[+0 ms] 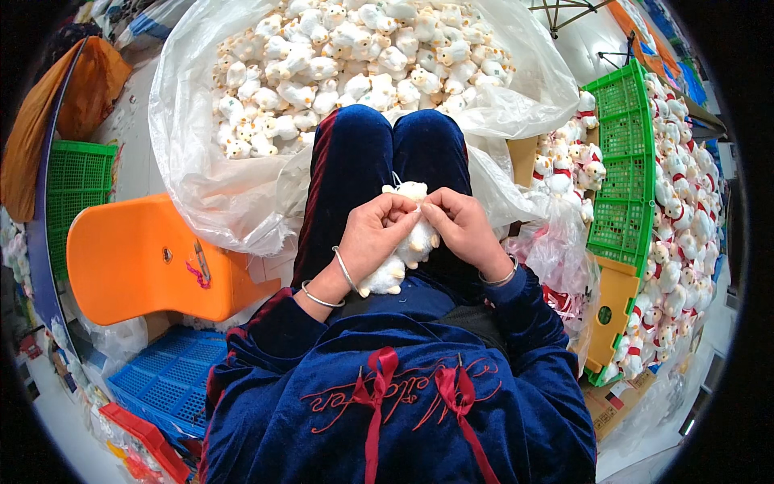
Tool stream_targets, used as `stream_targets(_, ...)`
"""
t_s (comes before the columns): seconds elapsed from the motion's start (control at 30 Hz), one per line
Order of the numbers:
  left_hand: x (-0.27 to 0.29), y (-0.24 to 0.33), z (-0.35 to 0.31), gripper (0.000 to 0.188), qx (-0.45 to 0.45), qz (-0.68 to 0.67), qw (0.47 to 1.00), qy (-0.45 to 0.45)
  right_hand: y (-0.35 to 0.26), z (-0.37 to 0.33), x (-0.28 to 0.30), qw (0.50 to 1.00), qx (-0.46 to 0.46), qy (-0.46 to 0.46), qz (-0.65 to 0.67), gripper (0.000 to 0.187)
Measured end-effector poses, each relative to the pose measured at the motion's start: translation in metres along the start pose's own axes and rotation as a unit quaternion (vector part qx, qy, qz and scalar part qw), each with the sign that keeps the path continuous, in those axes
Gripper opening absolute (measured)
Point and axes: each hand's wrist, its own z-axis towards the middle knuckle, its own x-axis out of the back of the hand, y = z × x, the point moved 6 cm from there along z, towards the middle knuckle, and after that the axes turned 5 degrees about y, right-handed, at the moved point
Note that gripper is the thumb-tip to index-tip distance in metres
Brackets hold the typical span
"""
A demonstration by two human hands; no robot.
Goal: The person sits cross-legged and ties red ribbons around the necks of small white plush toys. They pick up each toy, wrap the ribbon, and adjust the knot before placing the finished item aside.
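A small white plush animal (421,244) with cream feet and ears is upright over my lap, a thin white loop at its head. My left hand (371,238) and my right hand (468,230) meet at its neck, fingertips pinched close together. Whether a thread or ribbon is between the fingertips is too small to tell. Below my left hand, a second white plush animal (382,278) rests on my lap, beside the first. My wrists carry silver bangles.
Past my knees spreads a large clear plastic bag (181,121) full of white plush animals. An orange chair (121,258) at left holds a small cutting tool (202,260) and pink-red cord. At right, a green crate (625,161) stands beside plush animals with red neck ribbons (677,218).
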Motion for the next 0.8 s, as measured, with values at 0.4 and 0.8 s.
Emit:
stream_targets(0.4, -0.004, -0.020, 0.003, 0.022, 0.014, -0.088, 0.996, -0.021, 0.009, 0.004, 0.018, 0.995, -0.088, 0.015, 0.038, 0.022)
stream_targets(0.8, -0.008, -0.015, 0.006, 0.021, -0.006, -0.072, 0.997, -0.032, -0.007, 0.009, 0.034, 0.982, -0.075, -0.129, -0.117, 0.014)
